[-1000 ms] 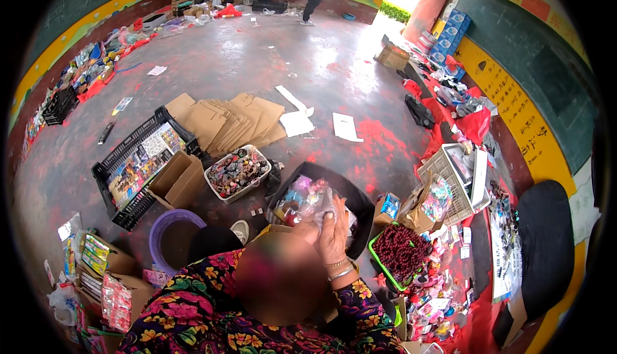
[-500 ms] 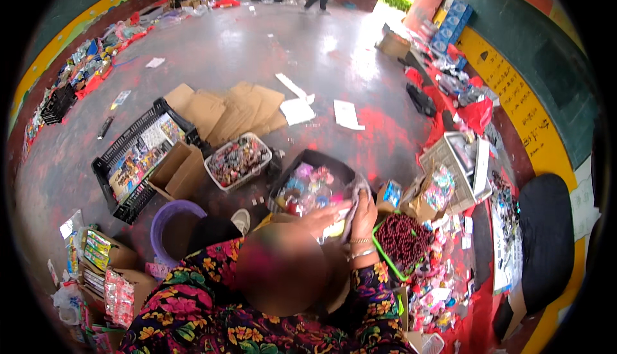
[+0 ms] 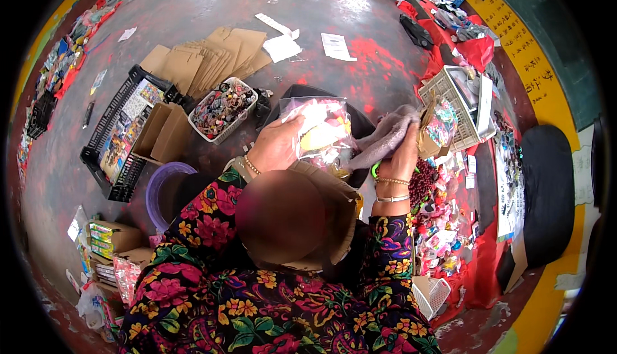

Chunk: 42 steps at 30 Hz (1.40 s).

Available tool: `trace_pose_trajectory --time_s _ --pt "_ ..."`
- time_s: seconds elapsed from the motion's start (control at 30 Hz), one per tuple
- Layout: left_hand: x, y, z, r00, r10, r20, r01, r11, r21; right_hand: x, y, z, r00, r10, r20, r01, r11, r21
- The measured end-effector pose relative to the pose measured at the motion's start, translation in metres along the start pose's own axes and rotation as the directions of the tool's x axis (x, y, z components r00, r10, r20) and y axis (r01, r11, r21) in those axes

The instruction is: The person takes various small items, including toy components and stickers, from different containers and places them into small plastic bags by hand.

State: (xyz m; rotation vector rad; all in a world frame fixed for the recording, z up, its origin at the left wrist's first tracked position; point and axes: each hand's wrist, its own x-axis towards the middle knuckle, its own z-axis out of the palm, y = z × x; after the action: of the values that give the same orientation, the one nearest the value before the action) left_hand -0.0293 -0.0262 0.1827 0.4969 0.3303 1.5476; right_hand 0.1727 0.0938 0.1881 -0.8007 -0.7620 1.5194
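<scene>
My left hand (image 3: 275, 144) grips a clear plastic bag (image 3: 326, 129) by its left edge, with white, yellow and pink contents showing through. My right hand (image 3: 405, 160) is closed on a greyish-pink cloth (image 3: 387, 130) that hangs out to the left, close beside the bag. Behind the bag is a dark tub (image 3: 361, 121), its inside mostly hidden. An open cardboard box (image 3: 339, 190) stands nearer to me, partly covered by a blurred round area. Dark red beads (image 3: 424, 184) lie just right of my right wrist.
A white basket of small trinkets (image 3: 223, 108), a brown carton (image 3: 160, 132), a black crate (image 3: 122, 151) and a purple bucket (image 3: 155, 193) stand to the left. Flattened cardboard (image 3: 209, 58) lies beyond. On the right are a cream basket (image 3: 472, 132) and piled small packets (image 3: 443, 232).
My hands have moved apart: the left holds up the plastic bag, and the right has carried the cloth to the right. The view has tilted downward, and the person at the back is out of it.
</scene>
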Motion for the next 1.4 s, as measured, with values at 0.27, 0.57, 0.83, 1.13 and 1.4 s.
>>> trace_pose_trajectory --time_s 0.27,0.57,0.83,1.13,1.4 --pt "-0.005 -0.046 -0.01 0.998 0.066 0.017 -0.068 0.967 0.244 -0.072 0.037 0.049 0.541 -0.268 0.798 0.841 0.138 -0.524" --pt "-0.001 -0.033 -0.005 0.994 0.045 0.096 -0.065 0.973 0.222 -0.044 0.044 0.035 0.656 -0.362 0.662 0.752 0.236 -0.615" --pt "0.002 0.001 0.004 0.986 0.046 0.158 -0.058 0.996 0.072 0.008 0.041 -0.009 0.979 0.195 0.059 -0.19 0.978 -0.081" --pt "0.0 -0.008 0.001 0.998 -0.023 0.052 0.019 0.997 0.068 -0.047 -0.004 0.026 0.853 -0.152 0.5 0.405 0.796 -0.449" --pt "-0.009 -0.029 -0.011 0.966 -0.204 0.159 0.123 0.902 0.413 -0.058 0.033 0.047 0.53 -0.203 0.824 0.848 0.127 -0.514"
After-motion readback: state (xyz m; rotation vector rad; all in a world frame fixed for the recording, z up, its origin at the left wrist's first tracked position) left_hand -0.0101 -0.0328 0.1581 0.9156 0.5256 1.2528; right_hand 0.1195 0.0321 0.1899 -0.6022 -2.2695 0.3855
